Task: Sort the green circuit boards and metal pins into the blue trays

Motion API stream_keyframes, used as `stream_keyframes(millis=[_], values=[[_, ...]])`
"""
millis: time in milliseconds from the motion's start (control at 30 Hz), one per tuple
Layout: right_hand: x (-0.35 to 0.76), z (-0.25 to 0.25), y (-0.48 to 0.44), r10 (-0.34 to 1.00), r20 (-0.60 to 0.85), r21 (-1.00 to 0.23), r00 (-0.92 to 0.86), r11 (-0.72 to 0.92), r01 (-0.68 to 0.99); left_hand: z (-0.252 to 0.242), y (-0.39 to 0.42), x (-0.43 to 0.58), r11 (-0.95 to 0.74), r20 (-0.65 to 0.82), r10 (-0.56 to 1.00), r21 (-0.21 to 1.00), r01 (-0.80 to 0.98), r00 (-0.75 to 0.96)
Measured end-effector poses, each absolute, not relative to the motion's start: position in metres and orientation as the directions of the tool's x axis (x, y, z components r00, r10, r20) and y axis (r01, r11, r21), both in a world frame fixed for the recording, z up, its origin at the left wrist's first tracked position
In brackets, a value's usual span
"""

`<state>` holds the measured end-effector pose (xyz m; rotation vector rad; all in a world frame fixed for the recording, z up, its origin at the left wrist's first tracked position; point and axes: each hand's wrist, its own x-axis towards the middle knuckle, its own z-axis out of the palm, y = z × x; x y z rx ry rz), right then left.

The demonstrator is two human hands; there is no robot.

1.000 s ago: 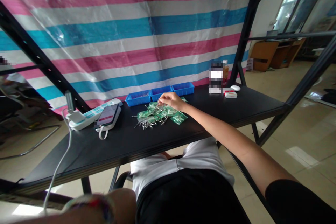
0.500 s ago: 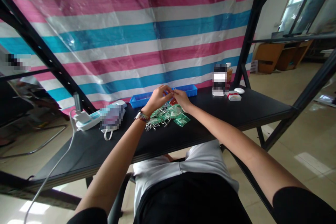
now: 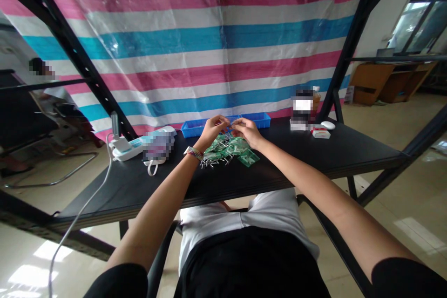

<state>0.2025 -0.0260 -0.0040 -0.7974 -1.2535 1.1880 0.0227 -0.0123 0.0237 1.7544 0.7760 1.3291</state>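
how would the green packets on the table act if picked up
Probably floppy, since the green packets look thin and filmy. Likely slippery too, given their sheen. Lifting one may shift the silvery pieces, as they lie jumbled together.

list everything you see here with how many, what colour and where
striped sheet: one, pink, blue and white, behind table
table: one, black, centre
trays: row partly hidden, blue, table's back
packets: several, green, below hands
metal pins: many, silver, among packets
power strip: one, white, table's left
cable: one, whitish, hanging left
small box: one, white and red, table's right
bottle: one, amber, behind box
frame: one, black, around table
desk: one, brown, background right
co-worker: one, white clothing, background left
blurred-out items: two, colours unclear, table's left and right
left hand and right hand: one each, bare, above packets
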Motion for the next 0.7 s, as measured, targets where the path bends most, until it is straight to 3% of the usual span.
stream_keyframes(millis=[233,400,567,700], values=[[0.2046,-0.0069,-0.0237,0.852,0.521,-0.853,-0.044,0.518,-0.066,0.0172,-0.0112,0.0240,-0.439,0.420,0.887,0.896,0.068,0.193],[0.2060,-0.0079,-0.0224,0.794,0.606,-0.793,-0.051,0.608,0.042,0.0188,-0.0155,0.0225,-0.376,0.335,0.906,0.917,0.129,0.259],[0.2066,-0.0077,-0.0223,0.801,0.598,-0.801,0.001,0.598,0.039,0.0204,-0.0188,0.0236,-0.394,0.364,0.891,0.917,0.065,0.271],[0.2061,-0.0033,-0.0263,0.890,0.454,-0.888,0.048,0.456,-0.056,0.0200,-0.0194,0.0240,-0.419,0.401,0.893,0.906,0.054,0.206]])
